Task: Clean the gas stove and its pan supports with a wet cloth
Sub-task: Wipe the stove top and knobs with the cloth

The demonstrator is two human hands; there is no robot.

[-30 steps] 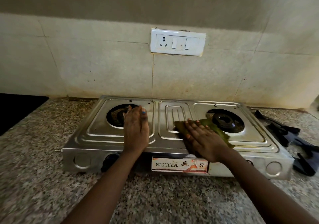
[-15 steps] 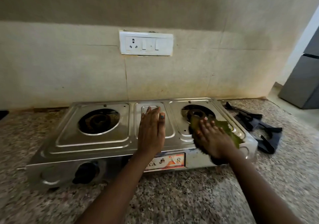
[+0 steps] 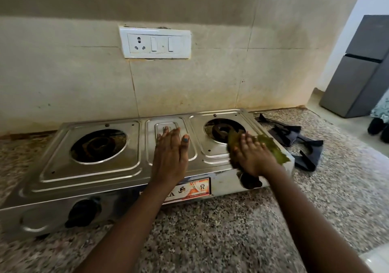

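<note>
The right hand (image 3: 253, 157) lies flat, fingers spread, pressing a green cloth (image 3: 271, 149) onto the stove top at the front right corner, just in front of the right burner (image 3: 224, 130). The cloth shows past the hand on its right side and under the fingertips; part of it is blurred. The left hand (image 3: 171, 156) rests palm down with fingers together and flat on the raised middle panel of the stove (image 3: 90, 173), holding nothing. The stove is a steel two-burner unit standing on the speckled stone bench (image 3: 231, 226), its back edge near the tiled wall (image 3: 63, 87). The left burner (image 3: 99, 145) is bare in its round opening. Two black knobs sit on the front face, one at the left (image 3: 83, 212) and one under the right wrist (image 3: 250, 181), with a coloured label (image 3: 193, 189) between them. The black pan supports (image 3: 294, 144) lie on the bench just right of the stove, off the burners. A white socket and switch plate (image 3: 155, 42) is on the wall above. A grey fridge (image 3: 362, 66) stands well apart at the far right.
</note>
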